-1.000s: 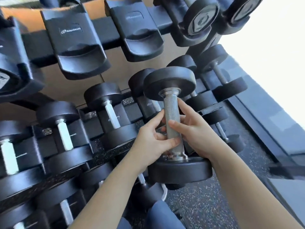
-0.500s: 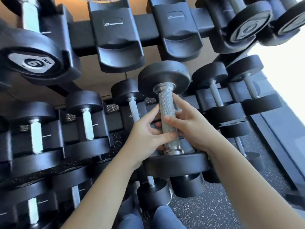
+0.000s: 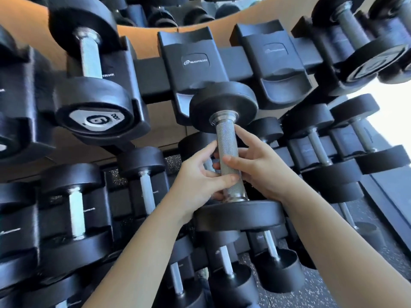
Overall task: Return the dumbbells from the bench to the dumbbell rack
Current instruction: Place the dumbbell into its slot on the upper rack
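Note:
A black dumbbell [image 3: 224,103] with a knurled steel handle stands nearly upright in the middle of the head view, held in front of the dumbbell rack [image 3: 151,72]. My left hand [image 3: 195,176] wraps the handle from the left, thumb across its front. My right hand [image 3: 260,165] grips it from the right. The dumbbell's far head overlaps the lower lip of an empty top-row cradle [image 3: 193,63]. Its near head [image 3: 239,215] sits just below my hands.
A second empty cradle [image 3: 275,61] lies to the right. Racked dumbbells fill the slots around them: one marked 5 [image 3: 95,110] at upper left, others at upper right [image 3: 364,52], and several on the lower rows [image 3: 75,210]. Speckled rubber floor [image 3: 329,292] shows at lower right.
Both hands have carried the dumbbell upward, from in front of the middle row to the empty top-row cradle. The view has tilted up and moved closer to the rack.

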Motion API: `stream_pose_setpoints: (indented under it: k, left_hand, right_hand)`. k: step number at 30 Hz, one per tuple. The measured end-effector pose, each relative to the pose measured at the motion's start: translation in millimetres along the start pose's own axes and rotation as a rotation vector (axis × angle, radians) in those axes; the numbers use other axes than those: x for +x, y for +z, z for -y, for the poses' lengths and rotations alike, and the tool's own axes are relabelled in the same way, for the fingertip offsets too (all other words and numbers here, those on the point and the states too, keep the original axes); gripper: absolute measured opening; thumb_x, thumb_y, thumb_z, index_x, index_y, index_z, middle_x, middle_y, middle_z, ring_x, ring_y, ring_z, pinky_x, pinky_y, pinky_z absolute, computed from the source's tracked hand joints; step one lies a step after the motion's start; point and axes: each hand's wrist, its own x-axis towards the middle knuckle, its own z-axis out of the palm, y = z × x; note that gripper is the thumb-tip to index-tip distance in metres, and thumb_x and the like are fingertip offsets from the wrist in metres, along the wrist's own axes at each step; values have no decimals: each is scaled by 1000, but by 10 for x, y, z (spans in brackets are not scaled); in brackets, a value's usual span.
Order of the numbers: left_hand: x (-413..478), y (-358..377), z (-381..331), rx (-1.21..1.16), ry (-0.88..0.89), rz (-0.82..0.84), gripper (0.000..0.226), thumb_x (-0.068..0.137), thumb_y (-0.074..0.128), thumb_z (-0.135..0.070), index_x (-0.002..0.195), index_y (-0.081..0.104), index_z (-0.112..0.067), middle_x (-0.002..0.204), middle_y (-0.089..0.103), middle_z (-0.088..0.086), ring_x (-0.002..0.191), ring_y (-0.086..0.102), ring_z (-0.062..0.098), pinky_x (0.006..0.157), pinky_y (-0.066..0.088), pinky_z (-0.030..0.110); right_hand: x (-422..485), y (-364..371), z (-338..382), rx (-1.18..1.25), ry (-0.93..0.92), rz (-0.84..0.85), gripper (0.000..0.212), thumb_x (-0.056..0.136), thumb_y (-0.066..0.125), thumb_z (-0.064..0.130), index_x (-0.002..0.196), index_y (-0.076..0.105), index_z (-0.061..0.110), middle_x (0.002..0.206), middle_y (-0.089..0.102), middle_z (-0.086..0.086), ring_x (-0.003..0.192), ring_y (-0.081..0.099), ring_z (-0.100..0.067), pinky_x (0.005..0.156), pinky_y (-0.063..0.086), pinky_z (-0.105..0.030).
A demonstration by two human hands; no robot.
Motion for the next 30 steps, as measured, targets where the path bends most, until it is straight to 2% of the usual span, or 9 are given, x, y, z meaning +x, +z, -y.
stream_pose_setpoints:
  k: [2,5,9,12,15,21,24,28,30]
  left_hand:
    - [100,-65,-64,-3,13,14,76,78,68,-2,139,32,-31,83,75,6,74,70,19,64,56,33]
    - [247,-147,-162,-9,46,20,74,80,66,-1,139,33,-32,81,75,3,71,69,14,60,56,28]
    - [354,-253,-330,19,65,46,68,84,62,-5,138,33,-34,88,75,8,80,69,17,79,56,33]
    - [438,-359,-480,63,111,59,64,84,60,-10,137,32,-33,92,74,6,86,69,14,79,53,22]
    - [500,-471,-577,96,175,32,65,79,63,-24,136,33,-34,99,73,-5,92,67,10,83,48,14]
    - [632,-620,-557,240,321,-79,69,64,68,-44,127,41,-44,108,67,-7,97,65,8,89,50,33]
    - [705,-683,-544,313,360,-142,68,62,68,-47,125,42,-48,108,65,-17,99,62,3,87,45,30]
    - [771,-738,-551,415,423,-222,68,63,67,-48,126,42,-46,108,64,-21,104,58,0,92,46,34]
    - [799,-746,-554,458,458,-275,66,64,66,-48,126,42,-46,109,60,-25,106,55,-3,92,46,32]
  right_hand:
    - [126,-19,39,25,5,-8,54,87,51,-7,130,41,25,93,60,-21,79,65,-26,65,57,-31]
    - [338,-73,111,74,-2,-11,62,84,56,-5,139,35,16,90,60,-19,73,65,-22,63,54,-29]
    - [558,-135,256,136,-40,2,56,80,56,-4,130,44,19,79,62,-9,70,64,-20,61,55,-27]
    - [763,-202,388,134,-21,-2,54,88,48,-8,135,40,16,80,58,-10,68,63,-18,59,55,-28]
    - [978,-253,497,145,-14,3,60,81,56,-5,135,39,14,85,54,-16,65,64,-18,56,55,-29]
    - [1398,-355,664,33,13,-10,57,88,49,-7,138,35,17,85,58,-13,66,64,-17,57,54,-26]
    - [1600,-355,731,38,27,-8,56,88,48,-9,137,37,16,83,56,-15,62,63,-17,57,54,-25]
    - [1844,-312,833,29,9,-42,52,86,48,-13,126,44,20,79,54,-11,60,60,-19,70,54,-34]
    - [1951,-287,898,28,9,-40,48,86,47,-14,120,44,19,83,52,-12,63,58,-22,69,54,-34]
